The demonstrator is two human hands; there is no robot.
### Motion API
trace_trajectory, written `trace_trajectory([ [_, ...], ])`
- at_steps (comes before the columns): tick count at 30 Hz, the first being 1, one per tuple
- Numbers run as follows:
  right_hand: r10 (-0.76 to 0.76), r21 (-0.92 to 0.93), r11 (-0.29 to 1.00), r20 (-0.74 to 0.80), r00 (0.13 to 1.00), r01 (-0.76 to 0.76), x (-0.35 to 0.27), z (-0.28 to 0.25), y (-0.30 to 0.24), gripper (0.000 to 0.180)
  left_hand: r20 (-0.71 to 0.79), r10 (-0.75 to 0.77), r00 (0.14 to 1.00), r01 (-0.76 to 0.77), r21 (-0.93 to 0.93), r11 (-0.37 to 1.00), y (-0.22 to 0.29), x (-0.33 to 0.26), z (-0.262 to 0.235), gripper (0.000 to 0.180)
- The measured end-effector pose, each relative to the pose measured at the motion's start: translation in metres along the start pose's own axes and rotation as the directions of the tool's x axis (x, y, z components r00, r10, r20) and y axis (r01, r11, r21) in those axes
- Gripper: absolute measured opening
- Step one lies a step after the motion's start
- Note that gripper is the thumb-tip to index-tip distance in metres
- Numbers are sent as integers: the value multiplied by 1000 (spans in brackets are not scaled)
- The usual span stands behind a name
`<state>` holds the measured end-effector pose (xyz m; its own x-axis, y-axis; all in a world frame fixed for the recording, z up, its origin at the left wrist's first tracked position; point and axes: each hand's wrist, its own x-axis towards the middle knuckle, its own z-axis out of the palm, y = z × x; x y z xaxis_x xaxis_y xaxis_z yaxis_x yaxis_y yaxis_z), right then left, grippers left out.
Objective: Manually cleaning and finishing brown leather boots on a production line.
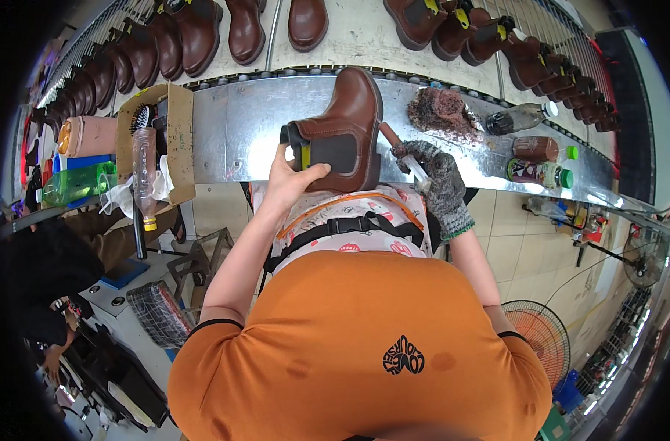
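Keep your bare left hand (287, 176) clamped on the brown boot (346, 128), just above your apron; your gloved right hand (436, 173), closed around a small brush (402, 153), should stroke evenly beside its heel.

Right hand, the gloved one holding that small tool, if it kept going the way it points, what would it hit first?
The right hand points its thin tool up and left, toward the brown boot held by the left hand. It would probably meet the boot's heel side first; the tip looks at or nearly at it, though depth is unclear.
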<state>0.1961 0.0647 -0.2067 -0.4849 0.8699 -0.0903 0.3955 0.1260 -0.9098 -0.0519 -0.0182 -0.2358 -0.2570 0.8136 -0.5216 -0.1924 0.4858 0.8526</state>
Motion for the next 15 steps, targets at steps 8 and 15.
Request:
trace_trajectory([
  [8, 2, -60, 998, 108, 994, 4, -27, -19, -3, 55, 232, -186, 955, 221, -137, 966, 6, 0, 28, 55],
  [15, 72, -108, 993, 154, 985, -55, -54, -30, -14, 46, 175, -146, 974, 189, -261, 947, 3, -2, 47, 53],
])
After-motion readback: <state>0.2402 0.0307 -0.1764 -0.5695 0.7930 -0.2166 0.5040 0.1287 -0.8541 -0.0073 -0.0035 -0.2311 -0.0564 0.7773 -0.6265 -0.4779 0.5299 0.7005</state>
